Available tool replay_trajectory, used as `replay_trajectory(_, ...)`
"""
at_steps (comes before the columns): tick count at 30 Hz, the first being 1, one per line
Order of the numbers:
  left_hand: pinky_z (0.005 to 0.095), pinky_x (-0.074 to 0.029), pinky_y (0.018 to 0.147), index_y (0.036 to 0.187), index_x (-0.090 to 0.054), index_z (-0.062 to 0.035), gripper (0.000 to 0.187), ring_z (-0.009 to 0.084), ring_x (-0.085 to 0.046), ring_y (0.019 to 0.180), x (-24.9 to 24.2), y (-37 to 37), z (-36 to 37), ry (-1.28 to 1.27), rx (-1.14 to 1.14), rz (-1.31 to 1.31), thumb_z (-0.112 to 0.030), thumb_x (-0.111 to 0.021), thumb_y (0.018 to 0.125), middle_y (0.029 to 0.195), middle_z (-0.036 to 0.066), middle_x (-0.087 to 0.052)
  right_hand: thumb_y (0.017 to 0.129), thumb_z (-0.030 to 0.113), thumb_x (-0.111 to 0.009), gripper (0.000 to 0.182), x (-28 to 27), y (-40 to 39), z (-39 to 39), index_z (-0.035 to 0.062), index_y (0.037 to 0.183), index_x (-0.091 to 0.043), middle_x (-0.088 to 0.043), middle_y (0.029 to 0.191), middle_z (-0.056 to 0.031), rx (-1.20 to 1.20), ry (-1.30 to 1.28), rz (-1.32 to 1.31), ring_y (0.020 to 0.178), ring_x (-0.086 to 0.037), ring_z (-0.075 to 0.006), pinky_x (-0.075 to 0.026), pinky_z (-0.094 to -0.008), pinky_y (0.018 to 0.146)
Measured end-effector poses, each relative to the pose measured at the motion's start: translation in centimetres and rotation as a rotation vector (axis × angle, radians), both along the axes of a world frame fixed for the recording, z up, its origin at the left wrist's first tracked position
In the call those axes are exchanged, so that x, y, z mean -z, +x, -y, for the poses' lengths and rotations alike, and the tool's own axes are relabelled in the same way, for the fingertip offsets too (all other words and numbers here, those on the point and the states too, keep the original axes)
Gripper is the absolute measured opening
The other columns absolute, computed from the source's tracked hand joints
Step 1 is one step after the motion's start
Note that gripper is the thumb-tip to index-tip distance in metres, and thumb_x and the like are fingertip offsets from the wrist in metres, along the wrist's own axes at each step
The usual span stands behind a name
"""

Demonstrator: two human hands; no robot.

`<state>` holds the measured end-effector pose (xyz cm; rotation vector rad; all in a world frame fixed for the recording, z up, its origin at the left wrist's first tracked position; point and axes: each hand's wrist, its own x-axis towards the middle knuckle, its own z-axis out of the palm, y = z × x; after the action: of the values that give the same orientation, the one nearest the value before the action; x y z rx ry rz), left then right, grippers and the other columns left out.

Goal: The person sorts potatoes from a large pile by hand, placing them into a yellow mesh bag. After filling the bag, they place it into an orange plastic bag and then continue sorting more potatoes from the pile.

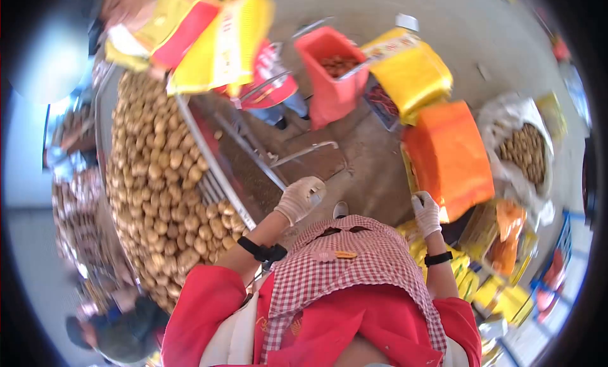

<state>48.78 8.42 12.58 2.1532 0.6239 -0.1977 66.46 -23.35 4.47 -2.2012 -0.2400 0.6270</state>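
Note:
My left hand [301,200], in a white knit glove, is beside the metal side rail of a potato-filled table, at the end of a thin metal bar [267,171]. Its fingers are curled in, and I cannot make out anything between them. My right hand [426,213], gloved the same way, is at the lower left corner of a large orange bag [449,161]. Thumb and fingers are closed on the bag's edge there. Potatoes [161,177] are heaped on the table to my left.
Across from me a person [272,82] holds yellow bags [225,44], blurred by motion. A red bag [332,82] hangs open on a metal frame, with a yellow bag [411,72] beside it. On the right stands a white sack [500,123] of potatoes. Another person [123,332] is at lower left.

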Motion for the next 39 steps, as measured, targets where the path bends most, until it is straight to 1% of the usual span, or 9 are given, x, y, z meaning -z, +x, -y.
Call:
replay_trajectory(8, 0.0359, -0.053, 0.073, 0.096, -0.069, -0.0049, 0.013, 0.0243, -0.067, 0.079, -1.1, -12.0, -4.7, 0.275, -0.719, 0.267, -0.012, -0.066, 0.086, 0.089, 0.014, -0.068, 0.091, 0.021, -0.064, 0.020, 1.3, 4.2, -15.4, 0.0047, 0.103, -0.067, -0.069, 0.084, -0.0152, -0.495, 0.024, -0.016, 0.075, -0.065, -0.0246, -0.052, -0.0352, 0.072)
replay_trajectory(10, 0.0389, -0.052, 0.081, 0.098, -0.068, -0.0064, 0.016, 0.0278, -0.065, 0.089, 0.0, -14.0, -3.8, 0.262, -0.883, 0.204, -0.012, -0.068, 0.083, 0.098, 0.014, -0.068, 0.091, 0.021, -0.065, 0.020, 1.6, 5.2, -17.8, 0.0042, 0.102, -0.067, -0.069, 0.084, -0.0158, -0.594, 0.005, 0.017, 0.075, -0.065, -0.0253, -0.052, -0.0356, 0.073)
replay_trajectory(12, 0.0421, -0.049, 0.090, 0.104, -0.066, -0.0073, 0.025, 0.0335, -0.061, 0.100, 0.1, -14.9, -2.0, 0.739, -0.869, 0.122, -0.013, -0.069, 0.080, 0.109, 0.015, -0.065, 0.090, 0.020, -0.065, 0.020, 2.0, 5.6, -20.5, 0.0029, 0.100, -0.066, -0.069, 0.085, -0.0166, -0.684, -0.096, 0.055, 0.074, -0.065, -0.0257, -0.052, -0.0358, 0.072)
replay_trajectory(16, 0.0473, -0.043, 0.099, 0.116, -0.062, -0.0085, 0.039, 0.0382, -0.053, 0.117, 3.4, -17.3, 2.5, 0.674, -1.075, -0.093, -0.018, -0.069, 0.079, 0.126, 0.017, -0.058, 0.089, 0.017, -0.066, 0.017, 3.1, 5.6, -24.7, 0.0027, 0.098, -0.067, -0.069, 0.083, -0.0153, -0.926, 0.040, -0.078, 0.073, -0.065, -0.0239, -0.052, -0.0350, 0.071)
replay_trajectory(22, 0.0479, -0.039, 0.105, 0.120, -0.060, -0.0052, 0.041, 0.0387, -0.050, 0.121, 4.1, -18.1, 5.5, 0.844, -1.396, -0.241, -0.017, -0.069, 0.083, 0.127, 0.019, -0.057, 0.089, 0.014, -0.068, 0.013, -0.4, 2.6, -32.4, 0.0032, 0.097, -0.067, -0.069, 0.081, -0.0121, -1.404, 0.092, -0.017, 0.070, -0.064, -0.0185, -0.052, -0.0321, 0.068)
replay_trajectory(26, 0.0480, -0.036, 0.108, 0.128, -0.057, -0.0072, 0.049, 0.0389, -0.044, 0.129, 4.0, -20.5, 4.2, 0.891, -1.575, -0.317, -0.019, -0.071, 0.083, 0.135, 0.020, -0.052, 0.089, 0.013, -0.067, 0.012, -3.1, -1.6, -37.0, 0.0035, 0.096, -0.067, -0.068, 0.084, -0.0130, -1.533, 0.222, -0.150, 0.070, -0.064, -0.0206, -0.052, -0.0318, 0.067)
replay_trajectory(29, 0.0481, -0.035, 0.109, 0.130, -0.056, -0.0105, 0.054, 0.0387, -0.043, 0.130, 4.8, -24.1, 4.1, 0.930, -1.715, -0.281, -0.022, -0.072, 0.080, 0.138, 0.019, -0.050, 0.089, 0.014, -0.068, 0.012, -4.7, -5.4, -39.4, 0.0028, 0.094, -0.066, -0.067, 0.088, -0.0142, -1.716, 0.366, -0.039, 0.076, -0.065, -0.0290, -0.052, -0.0366, 0.070)
replay_trajectory(34, 0.0479, -0.037, 0.108, 0.131, -0.054, -0.0086, 0.055, 0.0398, -0.043, 0.129, 5.6, -29.8, 8.2, 0.948, -2.028, -0.332, -0.021, -0.072, 0.081, 0.138, 0.021, -0.048, 0.089, 0.014, -0.067, 0.012, -5.3, -10.0, -40.7, 0.0033, 0.095, -0.066, -0.066, 0.091, -0.0147, -1.880, 0.463, 0.085, 0.084, -0.065, -0.0318, -0.052, -0.0398, 0.076)
replay_trajectory(39, 0.0454, -0.038, 0.108, 0.131, -0.053, -0.0069, 0.055, 0.0409, -0.047, 0.127, 7.2, -37.3, 13.1, 0.782, -2.365, -0.324, -0.028, -0.070, 0.083, 0.139, 0.022, -0.048, 0.091, 0.014, -0.066, 0.014, -5.5, -13.7, -40.1, 0.0019, 0.096, -0.066, -0.067, 0.093, -0.0144, -1.818, 0.357, 0.089, 0.084, -0.065, -0.0295, -0.052, -0.0371, 0.078)
